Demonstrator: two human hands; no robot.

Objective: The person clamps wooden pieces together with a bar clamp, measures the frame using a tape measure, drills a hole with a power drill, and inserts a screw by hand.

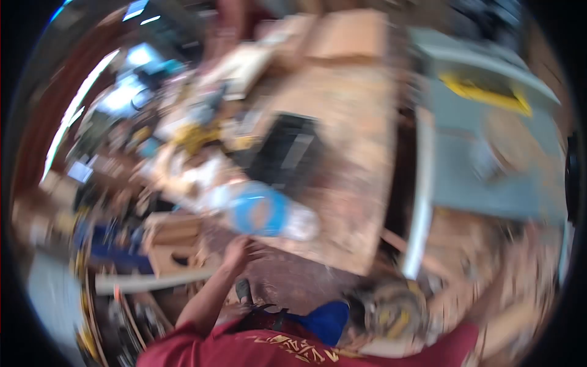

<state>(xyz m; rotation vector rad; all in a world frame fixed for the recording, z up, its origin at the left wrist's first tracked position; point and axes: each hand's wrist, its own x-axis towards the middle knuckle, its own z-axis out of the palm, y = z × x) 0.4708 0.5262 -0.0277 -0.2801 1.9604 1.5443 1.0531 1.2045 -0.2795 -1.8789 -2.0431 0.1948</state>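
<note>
My left hand (242, 252) is held low, in front of the workbench's near edge. Its fingers look loosely apart, and I make out nothing in them. Just beyond it lies a large clear bottle-like thing with a blue band (259, 209), on the bench (358, 140); I cannot tell whether the hand touches it. A black box-shaped object (287, 150) rests behind that. My right arm reaches out to the right, where my right hand (518, 260) is smeared by motion against pale wood pieces, its fingers unreadable.
Wooden blocks (347, 35) and cluttered tools lie at the bench's far and left sides. To the right stands a grey-green surface (452, 177) with a yellow strip (486, 95). A round machine-like object (396, 309) is low near my body. Wood boards (174, 238) stand at left.
</note>
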